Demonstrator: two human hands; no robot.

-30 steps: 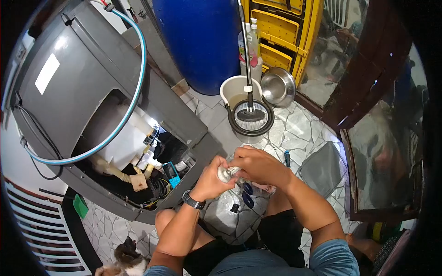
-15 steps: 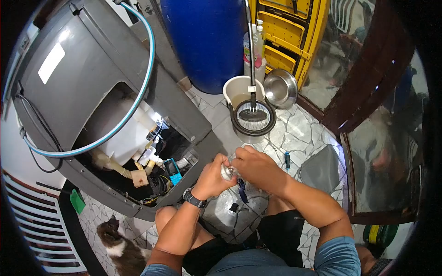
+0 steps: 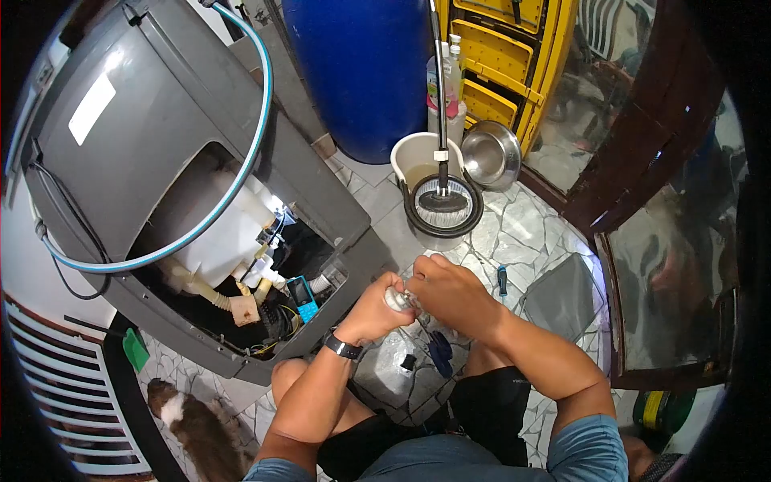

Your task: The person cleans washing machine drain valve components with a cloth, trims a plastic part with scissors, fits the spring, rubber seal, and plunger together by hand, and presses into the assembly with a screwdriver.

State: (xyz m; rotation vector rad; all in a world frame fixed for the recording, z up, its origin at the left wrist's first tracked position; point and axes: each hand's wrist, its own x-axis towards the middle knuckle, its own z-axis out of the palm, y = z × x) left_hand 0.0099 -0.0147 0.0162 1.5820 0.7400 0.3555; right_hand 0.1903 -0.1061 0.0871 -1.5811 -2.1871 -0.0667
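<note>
My left hand (image 3: 371, 312) is wrapped round a small whitish rounded part (image 3: 397, 299), held up above my lap. Fingers of my right hand (image 3: 451, 296) are closed at the right side of that part; what exactly they pinch is hidden. Below the hands, a dark blue object (image 3: 439, 352) shows over the floor, its kind unclear. A small black piece (image 3: 408, 362) lies near it. Left of my hands stands a grey washing machine (image 3: 309, 181) with an open lower panel, showing hoses, wires and a blue device with a small screen (image 3: 302, 299).
A teal-handled screwdriver (image 3: 502, 281) and a grey panel (image 3: 562, 297) lie on the tiled floor. Ahead are a mop bucket (image 3: 401, 149), a mop (image 3: 443, 201), a metal bowl (image 3: 491, 157), a blue barrel (image 3: 357, 80) and a yellow ladder (image 3: 490, 56). A dog (image 3: 197, 430) is at lower left.
The dog has turned its head away and shifted to the left. The dark blue object below my hands has swung or moved slightly right and lower. Both hands stay at the whitish part.
</note>
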